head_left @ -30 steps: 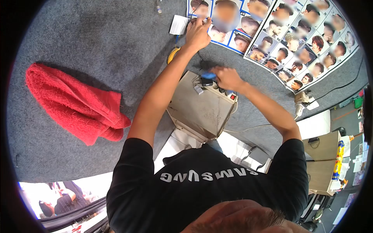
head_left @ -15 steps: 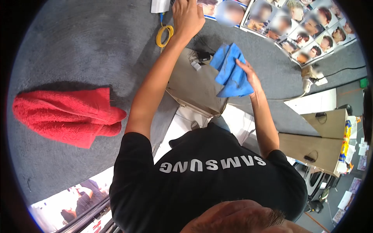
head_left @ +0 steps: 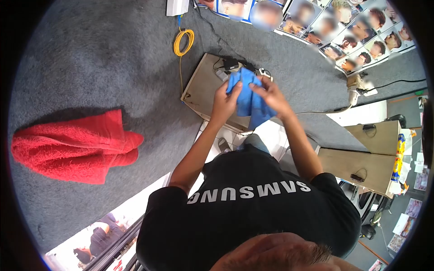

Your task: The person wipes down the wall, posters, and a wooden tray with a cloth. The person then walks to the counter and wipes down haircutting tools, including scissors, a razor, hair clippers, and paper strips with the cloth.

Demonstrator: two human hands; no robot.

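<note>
A blue cloth (head_left: 247, 98) is held between both hands in front of the body, hanging in folds above a beige cabinet top (head_left: 203, 83). At its left side, my left hand (head_left: 224, 103) pinches the edge with thumb and fingers. My right hand (head_left: 272, 97) grips the upper right part of the same cloth. Some fingertips are hidden by the folds. A red towel (head_left: 77, 147) lies bunched on the grey surface (head_left: 113, 67) at the left, apart from both hands.
A coiled yellow cable (head_left: 184, 43) hangs from a white box (head_left: 177, 7). Black adapters (head_left: 231, 63) sit by the cabinet. Hairstyle posters (head_left: 348, 34) line the upper right, above a plugged socket (head_left: 355, 86). Another cabinet (head_left: 357, 167) stands right. People (head_left: 100, 239) show at lower left.
My left hand has come down from the white box and now holds the blue cloth. My right hand has moved the cloth left, closer to my left hand.
</note>
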